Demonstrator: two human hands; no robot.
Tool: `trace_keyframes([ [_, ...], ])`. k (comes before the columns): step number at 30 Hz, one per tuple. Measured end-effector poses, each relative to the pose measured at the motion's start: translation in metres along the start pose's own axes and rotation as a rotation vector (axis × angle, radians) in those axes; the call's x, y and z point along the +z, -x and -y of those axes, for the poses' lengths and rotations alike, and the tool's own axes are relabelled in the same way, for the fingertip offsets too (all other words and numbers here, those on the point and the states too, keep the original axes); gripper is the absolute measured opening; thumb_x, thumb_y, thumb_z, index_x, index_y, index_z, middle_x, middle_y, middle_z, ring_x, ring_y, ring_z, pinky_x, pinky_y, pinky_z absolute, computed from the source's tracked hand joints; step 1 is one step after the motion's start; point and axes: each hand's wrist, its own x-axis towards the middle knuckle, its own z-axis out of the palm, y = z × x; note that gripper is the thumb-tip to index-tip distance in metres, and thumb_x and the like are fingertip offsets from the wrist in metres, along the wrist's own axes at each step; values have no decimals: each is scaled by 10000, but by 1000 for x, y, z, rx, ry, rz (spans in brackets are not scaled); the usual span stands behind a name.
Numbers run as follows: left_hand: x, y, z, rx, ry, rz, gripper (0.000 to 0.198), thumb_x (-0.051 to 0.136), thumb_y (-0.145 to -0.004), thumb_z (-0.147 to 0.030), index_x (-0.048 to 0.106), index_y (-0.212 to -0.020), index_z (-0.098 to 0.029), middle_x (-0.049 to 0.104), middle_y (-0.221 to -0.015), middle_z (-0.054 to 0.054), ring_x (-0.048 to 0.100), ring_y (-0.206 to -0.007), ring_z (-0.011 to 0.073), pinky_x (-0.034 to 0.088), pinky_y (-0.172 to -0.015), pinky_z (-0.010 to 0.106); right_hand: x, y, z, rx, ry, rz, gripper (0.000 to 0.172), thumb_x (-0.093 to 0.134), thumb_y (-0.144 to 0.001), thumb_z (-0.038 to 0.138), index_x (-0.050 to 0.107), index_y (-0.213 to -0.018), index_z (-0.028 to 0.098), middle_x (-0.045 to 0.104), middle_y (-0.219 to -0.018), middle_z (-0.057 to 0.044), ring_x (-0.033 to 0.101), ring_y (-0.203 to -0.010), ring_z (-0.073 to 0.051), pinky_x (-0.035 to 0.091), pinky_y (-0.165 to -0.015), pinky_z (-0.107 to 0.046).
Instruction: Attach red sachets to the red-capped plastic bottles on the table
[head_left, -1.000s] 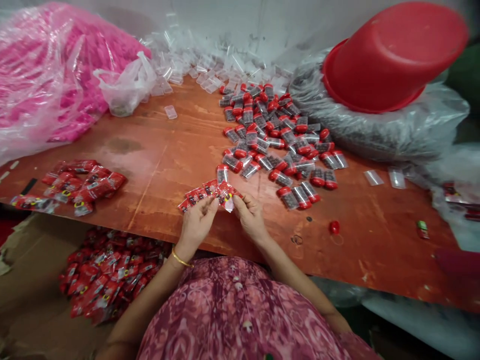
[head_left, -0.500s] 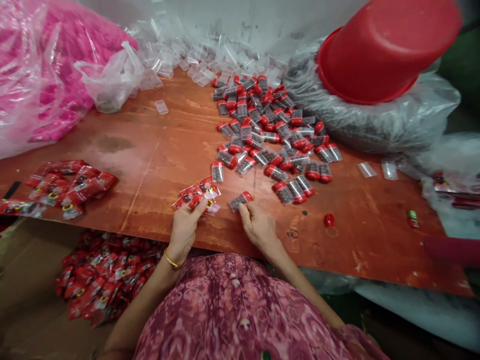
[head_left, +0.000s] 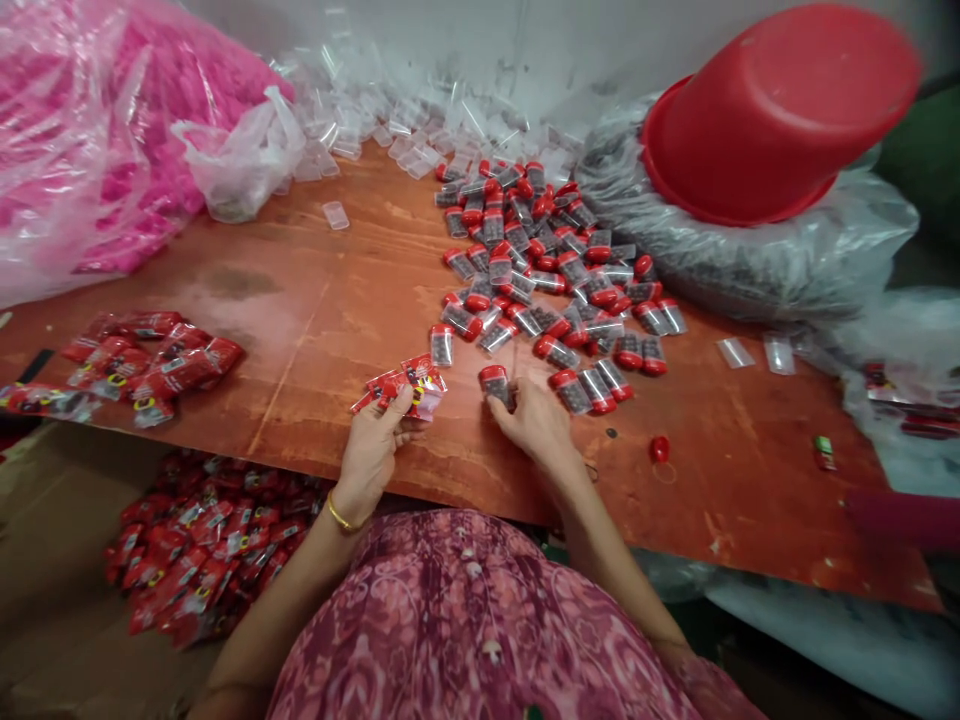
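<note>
packets (head_left: 426,378) of shiny red film with yellow print overlap in a small fan at the fingertips of the left hand (head_left: 369,448), its thumb laid across them and its fingers narrowed underneath. a gold bangle (head_left: 341,513) circles the wrist behind. the right hand (head_left: 541,425), well apart from the left, has thumb and fingers closed in on either side of a clear container (head_left: 494,381) with a red end that points away from the body; the fingers cover part of it, so i can't tell whether it is lifted or resting on the table (head_left: 315,270).

a single container (head_left: 442,346) lies beyond and between the hands, near the packets. three more (head_left: 592,388) lie side by side just right of the right hand, and beyond both hands spreads a loose heap (head_left: 525,250) of the same red-ended, dark-filled kind. further off are clear empty cases (head_left: 420,145).

well left of the left hand is a cluster of red packets (head_left: 154,365), and below it, under the table edge, a bigger pile (head_left: 202,550). right of the right hand sits a small red cap (head_left: 660,449); far beyond it, a red bucket (head_left: 787,110) leans upside down on a bulging plastic sack (head_left: 780,265).
</note>
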Motion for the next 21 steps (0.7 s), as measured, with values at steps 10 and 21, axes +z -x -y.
trace_keyframes([
  [10,2,-3,-1,-143,77,65,377,824,-518,-422,632,-701,-155,666,-576,-4,599,-461,102,478,-458,188,15,7,-10,-4,79,-136,349,494,-853,444,597,-971,133,639,-913,-138,585,-808,-232,388,-602,-282],
  [21,11,-4,1,-206,-7,118,328,768,-627,-428,637,-696,-135,670,-583,10,585,-442,97,489,-469,200,-4,36,-25,-657,-182,-631,199,592,-824,211,667,-1008,222,570,-580,18,492,-502,-93,373,-512,-218],
])
